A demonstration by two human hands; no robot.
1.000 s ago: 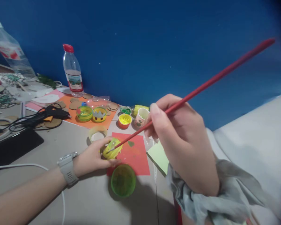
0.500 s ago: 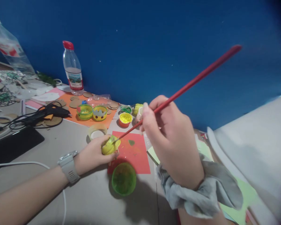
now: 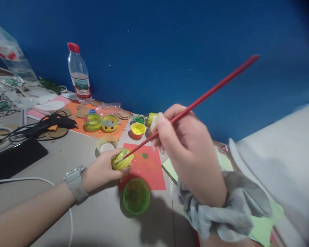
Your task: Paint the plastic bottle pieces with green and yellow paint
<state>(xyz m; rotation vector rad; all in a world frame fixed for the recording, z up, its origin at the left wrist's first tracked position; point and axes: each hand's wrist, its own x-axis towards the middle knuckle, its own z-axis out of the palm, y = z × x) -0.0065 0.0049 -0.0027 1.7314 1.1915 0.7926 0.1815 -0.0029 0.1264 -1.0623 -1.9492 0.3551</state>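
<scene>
My left hand (image 3: 106,166), with a grey watch on its wrist, is wrapped round a small yellow-painted cup-like piece (image 3: 123,160); its exact kind is hard to make out. Pinched in my right hand (image 3: 186,151) is a paintbrush (image 3: 211,91) with a long red handle. Its bristles touch the yellow surface near my left fingers. Beneath lies a sheet of red paper (image 3: 154,171). Just in front stands a round green see-through container (image 3: 136,196). Behind the paper is a small cup of yellow paint (image 3: 138,129), beside a cup of green paint (image 3: 138,119).
Two painted rings (image 3: 109,123) rest on orange paper (image 3: 92,135). A roll of tape (image 3: 100,143) is behind my left hand. At left are a black glue gun (image 3: 59,120) with its cable and a black phone (image 3: 23,154). A red-capped bottle (image 3: 79,75) stands near the blue wall (image 3: 154,51).
The brush tip has moved left and down across the yellow piece, and my right hand has shifted slightly. My left hand stays in place, still holding the piece.
</scene>
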